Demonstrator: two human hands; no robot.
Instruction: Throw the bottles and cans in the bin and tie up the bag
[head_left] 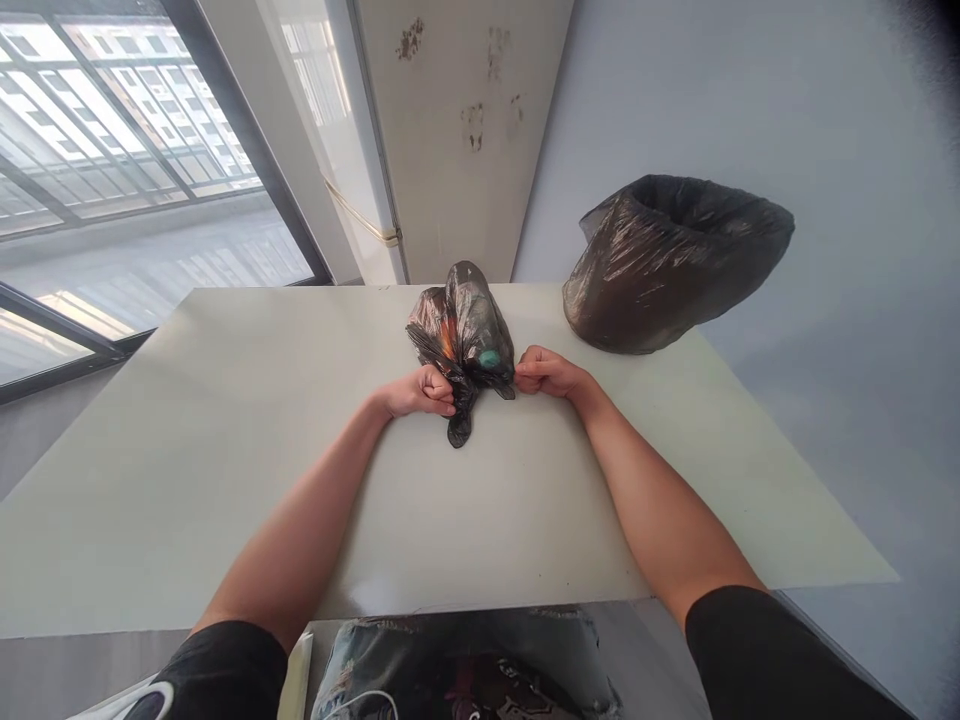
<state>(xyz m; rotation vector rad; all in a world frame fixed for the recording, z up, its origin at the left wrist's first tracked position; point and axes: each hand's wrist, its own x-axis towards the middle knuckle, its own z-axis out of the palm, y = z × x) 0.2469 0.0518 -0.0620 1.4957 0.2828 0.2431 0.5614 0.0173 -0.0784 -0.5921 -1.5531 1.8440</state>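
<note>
A small, filled black plastic bag [480, 320] lies on the white table, its gathered neck toward me. Something orange and something green show through the thin plastic; their kind I cannot make out. At the left side of the neck, my left hand [421, 391] is closed on the plastic, with a loose black end hanging below its fingers. My right hand [549, 372] is closed too, pinching a corner of the same bag on its right side. Between the two hands the plastic is drawn together into a twist or knot; which one, I cannot tell.
A larger black bag [675, 270], its mouth open, stands at the table's back right by the wall. The white table [225, 450] spreads out on both sides. Behind it stands a fridge [457, 140]; a glass door [135, 180] is at left.
</note>
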